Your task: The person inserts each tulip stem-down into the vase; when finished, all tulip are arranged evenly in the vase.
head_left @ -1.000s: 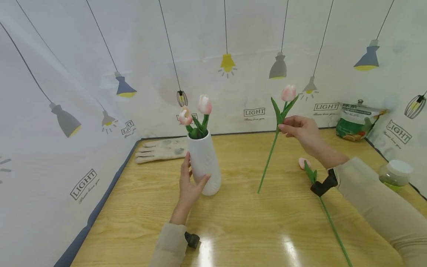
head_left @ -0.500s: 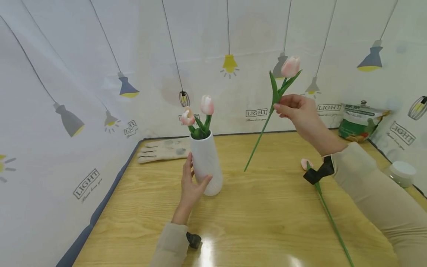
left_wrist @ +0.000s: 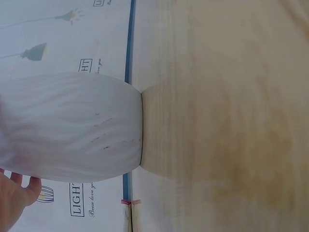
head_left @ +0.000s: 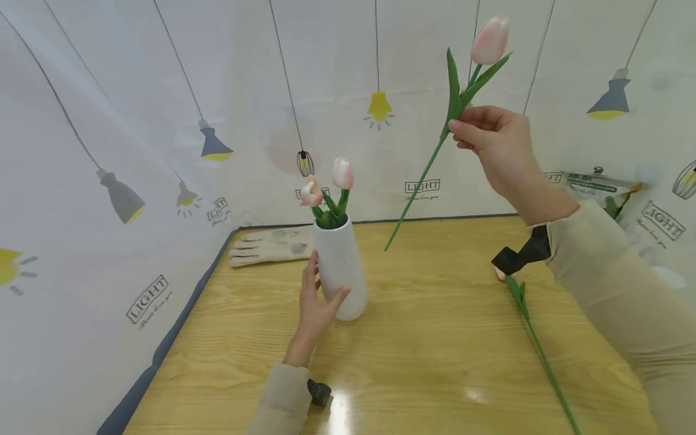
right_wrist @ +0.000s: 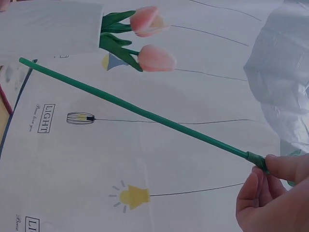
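A white ribbed vase (head_left: 341, 266) stands upright on the wooden table, two pink tulips (head_left: 343, 174) in its mouth. My left hand (head_left: 318, 308) grips the vase low on its left side, thumb across the front; the left wrist view shows the vase base (left_wrist: 116, 130) on the tabletop. High to the right, my right hand (head_left: 502, 145) pinches a third pink tulip (head_left: 490, 41) just below its leaves. Its green stem (right_wrist: 135, 108) slants down to the left, the lower end above the table and apart from the vase.
Another tulip (head_left: 544, 350) lies on the table at right, its bloom partly hidden by the black wrist strap (head_left: 522, 252). A pale glove (head_left: 272, 244) lies behind the vase. A clipped bag (head_left: 600, 187) and a white-lidded jar (head_left: 669, 277) are partly behind the right arm.
My right hand has lifted the tulip well up, and its stem end has swung left toward the vase. The left hand keeps its grip on the vase.
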`<state>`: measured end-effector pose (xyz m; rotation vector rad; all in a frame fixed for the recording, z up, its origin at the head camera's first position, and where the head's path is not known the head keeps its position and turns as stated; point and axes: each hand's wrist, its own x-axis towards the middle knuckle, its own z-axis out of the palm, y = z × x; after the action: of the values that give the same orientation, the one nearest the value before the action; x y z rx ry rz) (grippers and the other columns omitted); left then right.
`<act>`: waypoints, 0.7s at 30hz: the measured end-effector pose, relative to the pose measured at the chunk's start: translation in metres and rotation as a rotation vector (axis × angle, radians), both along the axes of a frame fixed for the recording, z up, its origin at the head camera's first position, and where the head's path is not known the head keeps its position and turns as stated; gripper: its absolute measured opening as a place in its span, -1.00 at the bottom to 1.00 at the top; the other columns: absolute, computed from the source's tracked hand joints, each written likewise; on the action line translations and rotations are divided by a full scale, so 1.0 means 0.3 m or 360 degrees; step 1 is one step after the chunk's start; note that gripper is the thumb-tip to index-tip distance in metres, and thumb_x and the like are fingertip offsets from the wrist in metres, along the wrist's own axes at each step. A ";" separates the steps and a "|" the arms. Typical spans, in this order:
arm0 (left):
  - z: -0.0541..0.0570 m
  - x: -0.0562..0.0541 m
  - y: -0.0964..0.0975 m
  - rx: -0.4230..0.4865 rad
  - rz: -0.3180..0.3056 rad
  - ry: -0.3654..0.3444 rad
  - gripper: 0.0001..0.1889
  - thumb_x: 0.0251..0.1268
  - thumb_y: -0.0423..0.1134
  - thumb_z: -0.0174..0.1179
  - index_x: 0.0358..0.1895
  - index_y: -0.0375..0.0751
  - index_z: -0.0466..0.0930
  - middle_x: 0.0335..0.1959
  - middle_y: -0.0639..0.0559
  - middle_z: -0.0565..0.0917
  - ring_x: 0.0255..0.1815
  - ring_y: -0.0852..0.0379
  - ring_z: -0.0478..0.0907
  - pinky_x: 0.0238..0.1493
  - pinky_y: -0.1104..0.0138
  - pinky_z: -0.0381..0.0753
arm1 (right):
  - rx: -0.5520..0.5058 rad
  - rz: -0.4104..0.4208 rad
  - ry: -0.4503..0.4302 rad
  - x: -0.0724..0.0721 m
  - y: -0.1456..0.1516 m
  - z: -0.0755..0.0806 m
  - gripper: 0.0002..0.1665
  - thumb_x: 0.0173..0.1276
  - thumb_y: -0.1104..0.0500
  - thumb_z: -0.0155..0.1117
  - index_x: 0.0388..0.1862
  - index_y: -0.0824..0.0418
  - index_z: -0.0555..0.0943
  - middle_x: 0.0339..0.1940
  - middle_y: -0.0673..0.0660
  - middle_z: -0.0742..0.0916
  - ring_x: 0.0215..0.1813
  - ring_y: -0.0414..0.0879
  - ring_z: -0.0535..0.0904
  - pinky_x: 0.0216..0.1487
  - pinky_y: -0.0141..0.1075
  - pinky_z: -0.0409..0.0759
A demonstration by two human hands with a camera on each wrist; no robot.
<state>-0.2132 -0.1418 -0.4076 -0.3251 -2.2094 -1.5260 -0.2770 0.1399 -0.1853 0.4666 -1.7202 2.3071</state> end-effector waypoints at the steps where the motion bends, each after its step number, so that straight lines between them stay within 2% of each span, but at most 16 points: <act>1: -0.001 0.000 0.002 0.0001 0.0000 -0.0003 -0.12 0.02 -0.37 0.25 0.38 -0.15 -0.12 0.29 -0.22 0.14 0.24 -0.20 0.16 0.17 -0.08 0.27 | -0.0026 0.0008 0.0010 0.004 -0.006 0.015 -0.71 -0.05 0.27 0.39 -0.31 0.31 0.56 -0.43 0.07 0.66 -0.43 -0.16 0.55 -0.34 -0.47 0.56; 7: -0.001 -0.004 0.007 -0.0008 -0.0012 -0.0013 -0.12 0.03 -0.35 0.25 0.39 -0.11 -0.13 0.30 -0.21 0.13 0.24 -0.19 0.16 0.18 -0.07 0.27 | -0.0120 0.0029 0.0057 0.023 -0.031 0.081 -0.68 -0.10 0.29 0.41 -0.34 0.36 0.54 -0.43 0.12 0.64 -0.44 -0.12 0.53 -0.33 -0.46 0.57; 15: -0.003 -0.004 0.003 -0.0002 0.0007 -0.0026 -0.11 0.03 -0.34 0.25 0.39 -0.10 -0.13 0.31 -0.19 0.12 0.25 -0.17 0.16 0.19 -0.06 0.27 | -0.0331 0.0036 -0.0021 0.034 -0.076 0.143 -0.64 -0.14 0.31 0.42 -0.33 0.36 0.53 -0.34 0.16 0.61 -0.34 -0.08 0.53 -0.29 -0.44 0.56; 21: -0.006 -0.001 0.004 0.0004 0.0008 -0.0010 -0.11 0.02 -0.33 0.26 0.38 -0.10 -0.12 0.30 -0.20 0.13 0.24 -0.17 0.16 0.17 -0.06 0.28 | -0.0317 -0.0018 0.0072 0.044 -0.122 0.169 -0.70 -0.08 0.29 0.40 -0.33 0.35 0.54 -0.37 0.14 0.64 -0.34 -0.08 0.53 -0.26 -0.41 0.53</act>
<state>-0.2136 -0.1405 -0.4094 -0.3142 -2.2111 -1.5290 -0.2638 0.1032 -0.1345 0.4653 -1.4493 2.4084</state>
